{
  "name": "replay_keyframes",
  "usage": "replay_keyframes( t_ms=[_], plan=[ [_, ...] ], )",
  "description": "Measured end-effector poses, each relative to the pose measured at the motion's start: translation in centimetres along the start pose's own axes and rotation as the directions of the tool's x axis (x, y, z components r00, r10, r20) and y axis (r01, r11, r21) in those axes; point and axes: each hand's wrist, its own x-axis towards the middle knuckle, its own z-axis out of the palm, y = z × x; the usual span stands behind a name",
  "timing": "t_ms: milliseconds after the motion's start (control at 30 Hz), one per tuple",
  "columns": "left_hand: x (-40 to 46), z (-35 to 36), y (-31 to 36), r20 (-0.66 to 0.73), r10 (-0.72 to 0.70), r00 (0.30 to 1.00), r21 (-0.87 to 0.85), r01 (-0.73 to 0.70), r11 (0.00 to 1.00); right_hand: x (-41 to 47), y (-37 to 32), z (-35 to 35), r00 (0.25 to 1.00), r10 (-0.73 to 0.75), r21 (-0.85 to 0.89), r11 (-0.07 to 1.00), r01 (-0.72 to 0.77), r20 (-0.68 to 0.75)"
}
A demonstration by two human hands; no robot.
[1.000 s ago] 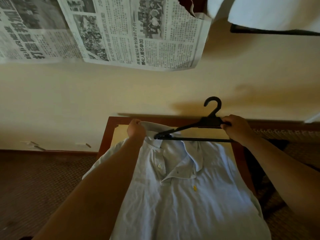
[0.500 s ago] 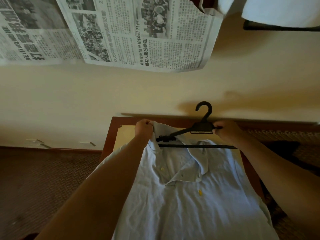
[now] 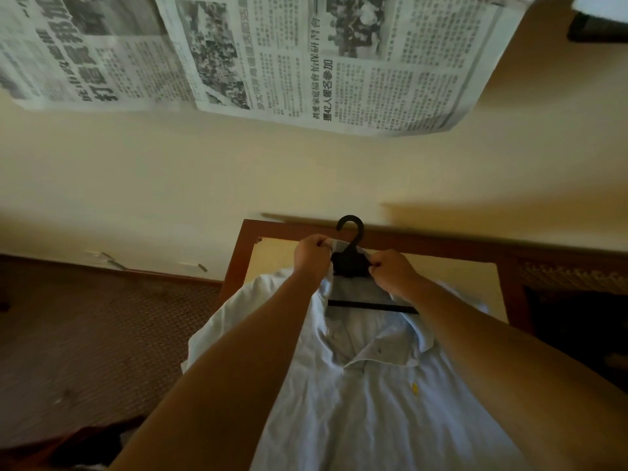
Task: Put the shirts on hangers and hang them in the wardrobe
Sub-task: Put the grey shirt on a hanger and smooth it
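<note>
A pale blue polo shirt (image 3: 367, 402) lies face up on a wooden table (image 3: 248, 246), collar toward the wall. A black plastic hanger (image 3: 351, 263) sits inside the neck opening; its hook sticks up past the collar and its lower bar crosses under the open placket. My left hand (image 3: 311, 254) pinches the back of the collar at the left of the hook. My right hand (image 3: 394, 273) grips the collar at the hanger's right shoulder. The hanger's arms are hidden inside the shirt.
Newspaper sheets (image 3: 272, 59) are stuck on the cream wall above the table. Brown patterned carpet (image 3: 85, 334) lies to the left. A dark gap (image 3: 577, 331) opens right of the table. A dark-framed white object (image 3: 598, 25) shows at the top right corner.
The hanger has gone from lying slanted above the collar into the neck opening, hook now upright. My right hand moved left from the hanger's shoulder onto the collar; the left stayed at the collar.
</note>
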Motion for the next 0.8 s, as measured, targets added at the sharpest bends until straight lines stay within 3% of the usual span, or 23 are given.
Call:
replay_keyframes(
  t_ms=[133, 200, 267, 300, 367, 433, 500, 633, 800],
  plan=[
    [-0.6, 0.0, -1.0, 0.021, 0.03, 0.999, 0.099, -0.032, 0.995, 0.3, 1.1, 0.7, 0.991, -0.033, 0.005, 0.999, 0.033, -0.128],
    [-1.6, 0.2, -1.8, 0.094, 0.107, 0.99, 0.355, -0.133, 0.925, -0.6, 2.2, 0.8, 0.975, -0.029, -0.016, 1.0, 0.026, -0.22],
    [-3.0, 0.7, -2.7, 0.162, 0.29, 0.943, 0.649, -0.323, 0.689, -2.9, 3.5, 1.2, 0.931, -0.025, -0.073, 0.997, -0.002, -0.363],
    [-3.9, 1.0, -3.0, 0.205, 0.397, 0.894, 0.711, -0.415, 0.568, -4.4, 4.1, 1.8, 0.906, -0.036, -0.122, 0.992, -0.018, -0.422],
    [-5.3, 2.2, -3.3, 0.363, 0.481, 0.798, 0.728, -0.565, 0.388, -7.2, 5.5, 4.0, 0.89, -0.027, -0.196, 0.978, -0.071, -0.455],
    [-6.3, 3.9, -3.8, 0.532, 0.442, 0.722, 0.689, -0.672, 0.27, -9.3, 6.6, 6.2, 0.912, 0.07, -0.172, 0.973, -0.151, -0.403],
    [-6.9, 5.5, -4.1, 0.597, 0.384, 0.704, 0.668, -0.702, 0.246, -10.0, 7.7, 7.7, 0.905, 0.131, -0.12, 0.973, -0.194, -0.405],
    [-7.0, 7.2, -3.5, 0.552, 0.368, 0.748, 0.694, -0.657, 0.295, -10.2, 8.9, 7.4, 0.861, 0.236, 0.071, 0.971, -0.229, -0.451],
    [-6.9, 6.6, -2.7, 0.568, 0.347, 0.747, 0.735, -0.65, 0.195, -10.1, 9.2, 5.3, 0.857, 0.387, 0.305, 0.907, -0.289, -0.34]
  ],
)
